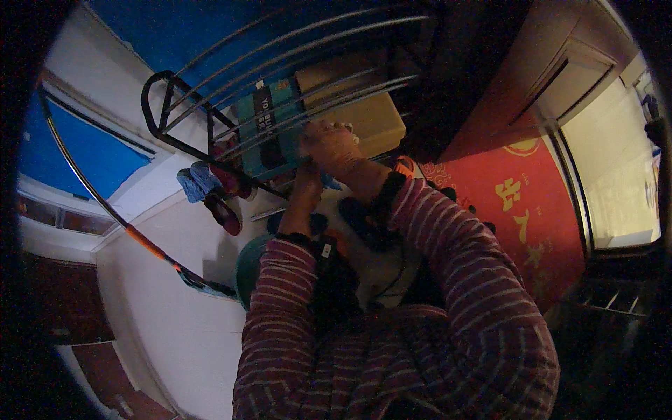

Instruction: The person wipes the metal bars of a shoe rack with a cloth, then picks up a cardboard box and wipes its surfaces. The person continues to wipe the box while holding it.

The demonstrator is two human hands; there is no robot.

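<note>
My right hand (pixel 332 143) is bent at the knuckles in front of a metal shoe rack (pixel 157 113) with thin tubular bars. Just below it is my left hand (pixel 308 172), its fingers largely covered by the right one. Both are beside a teal box (pixel 247 126) that bears writing, and the right hand overlaps the near side of a plain brown box (pixel 367 118). Both boxes sit on the rack, behind its bars. A small blue patch (pixel 331 181) shows under my right wrist; what it belongs to is unclear. Dim light hides whether either hand grips anything.
Blue slippers (pixel 194 181) and a dark red shoe (pixel 224 215) sit left of the rack. Dark footwear (pixel 362 223) lies below my hands, with an orange-trimmed shoe (pixel 407 166) nearby. A green bucket (pixel 245 270), a long pole (pixel 139 239) and a red printed panel (pixel 525 210) flank me.
</note>
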